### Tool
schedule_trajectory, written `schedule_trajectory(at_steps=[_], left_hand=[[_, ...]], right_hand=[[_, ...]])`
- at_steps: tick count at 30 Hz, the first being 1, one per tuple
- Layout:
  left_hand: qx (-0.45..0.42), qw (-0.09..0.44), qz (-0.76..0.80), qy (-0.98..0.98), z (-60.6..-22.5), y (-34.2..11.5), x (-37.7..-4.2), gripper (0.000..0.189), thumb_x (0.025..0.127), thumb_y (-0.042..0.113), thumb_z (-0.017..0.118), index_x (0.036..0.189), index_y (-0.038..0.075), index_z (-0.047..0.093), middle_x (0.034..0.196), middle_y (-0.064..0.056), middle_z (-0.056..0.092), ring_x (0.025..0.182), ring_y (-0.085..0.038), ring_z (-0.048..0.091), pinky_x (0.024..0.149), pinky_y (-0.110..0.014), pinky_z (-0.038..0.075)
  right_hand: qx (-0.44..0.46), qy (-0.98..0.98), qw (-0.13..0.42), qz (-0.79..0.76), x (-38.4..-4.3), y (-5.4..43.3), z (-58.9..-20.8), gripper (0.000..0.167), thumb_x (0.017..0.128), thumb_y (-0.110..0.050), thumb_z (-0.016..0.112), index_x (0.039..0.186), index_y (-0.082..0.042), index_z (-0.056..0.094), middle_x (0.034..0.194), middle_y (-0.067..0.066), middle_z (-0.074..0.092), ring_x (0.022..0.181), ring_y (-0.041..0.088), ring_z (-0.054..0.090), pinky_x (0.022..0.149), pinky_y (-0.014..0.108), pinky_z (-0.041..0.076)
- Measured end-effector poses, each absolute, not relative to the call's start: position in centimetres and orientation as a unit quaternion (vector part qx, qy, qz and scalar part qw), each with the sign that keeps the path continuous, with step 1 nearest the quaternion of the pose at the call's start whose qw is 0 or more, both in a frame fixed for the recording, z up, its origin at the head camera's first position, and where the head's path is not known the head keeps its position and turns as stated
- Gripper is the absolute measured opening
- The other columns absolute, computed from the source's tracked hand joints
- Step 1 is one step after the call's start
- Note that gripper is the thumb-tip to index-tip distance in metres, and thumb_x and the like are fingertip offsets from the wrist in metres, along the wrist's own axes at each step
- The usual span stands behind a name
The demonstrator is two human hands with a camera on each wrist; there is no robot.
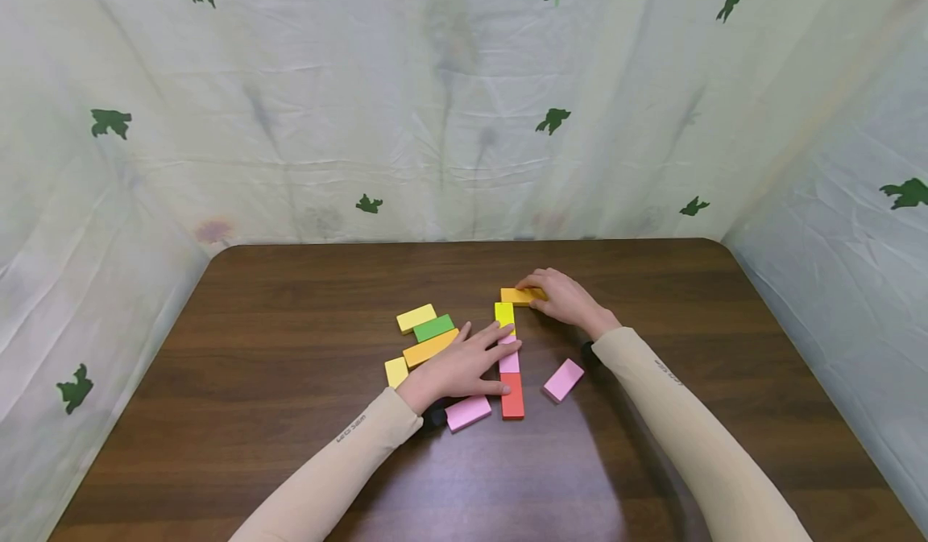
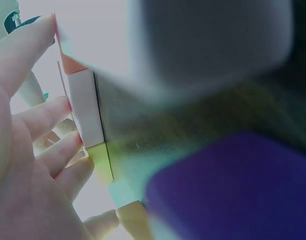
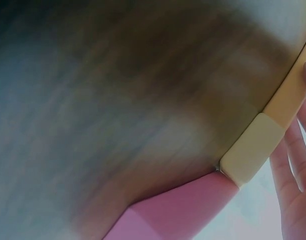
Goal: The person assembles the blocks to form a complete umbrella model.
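A line of blocks runs toward the person in the head view: yellow, pink and red. My left hand lies over its left side with fingers spread. In the left wrist view, that hand's fingertips touch the line's side, the thumb at the red end. At the far end, my right hand pinches an orange block, set crosswise against the yellow one. The hand covers its right end.
Left of the line lie a pale yellow block, a green block, another orange block, a second pale yellow block and a pink block. One more pink block sits to the right. Fabric hangs behind the table.
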State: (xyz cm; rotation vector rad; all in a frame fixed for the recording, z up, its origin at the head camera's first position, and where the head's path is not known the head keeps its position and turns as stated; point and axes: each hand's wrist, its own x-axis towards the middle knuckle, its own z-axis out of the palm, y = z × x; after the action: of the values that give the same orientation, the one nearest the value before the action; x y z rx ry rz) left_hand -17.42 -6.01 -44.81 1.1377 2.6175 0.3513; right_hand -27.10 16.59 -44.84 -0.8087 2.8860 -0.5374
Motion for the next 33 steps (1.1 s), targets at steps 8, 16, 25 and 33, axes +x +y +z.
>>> schedule_trajectory(at_steps=[8,16,25,33], left_hand=[[0.399,0.120,0.119,0.901,-44.7,-6.0,-17.4,0.069,0.090,0.050,0.061,0.148,0.019,0.039,0.155,-0.007,0.027,0.143,-0.026,0.018,0.111,-0.058,0.009],[0.396,0.122,0.115,0.903,-44.7,-6.0,-17.4,0.070,0.090,0.050,0.060,0.149,0.021,0.037,0.156,-0.006,0.025,0.144,-0.024,0.016,0.112,-0.056,0.007],[0.395,0.109,0.142,0.901,-44.2,-7.1,-17.6,0.071,0.090,0.052,0.060,0.148,0.019,0.038,0.155,-0.006,0.026,0.143,-0.024,0.017,0.112,-0.054,0.010],[0.391,0.089,0.166,0.901,-43.6,-9.8,-17.9,0.070,0.091,0.045,0.062,0.148,0.015,0.037,0.154,-0.008,0.027,0.143,-0.029,0.018,0.110,-0.058,0.013]], right_hand=[[-0.270,0.945,0.045,-0.177,-27.0,16.6,-44.9,0.031,0.090,-0.012,0.066,0.121,-0.009,0.065,0.116,0.007,0.062,0.106,0.025,0.052,0.097,0.044,0.042],[-0.274,0.945,0.043,-0.171,-27.0,16.7,-44.9,0.032,0.090,-0.012,0.066,0.121,-0.009,0.065,0.116,0.007,0.062,0.105,0.025,0.053,0.096,0.043,0.043],[-0.271,0.946,0.046,-0.173,-26.9,16.7,-44.8,0.032,0.090,-0.012,0.066,0.122,-0.009,0.065,0.116,0.007,0.062,0.106,0.025,0.053,0.097,0.044,0.042],[-0.265,0.948,0.053,-0.170,-27.1,16.6,-44.9,0.033,0.090,-0.014,0.066,0.123,-0.010,0.064,0.118,0.007,0.062,0.106,0.025,0.052,0.098,0.043,0.042]])
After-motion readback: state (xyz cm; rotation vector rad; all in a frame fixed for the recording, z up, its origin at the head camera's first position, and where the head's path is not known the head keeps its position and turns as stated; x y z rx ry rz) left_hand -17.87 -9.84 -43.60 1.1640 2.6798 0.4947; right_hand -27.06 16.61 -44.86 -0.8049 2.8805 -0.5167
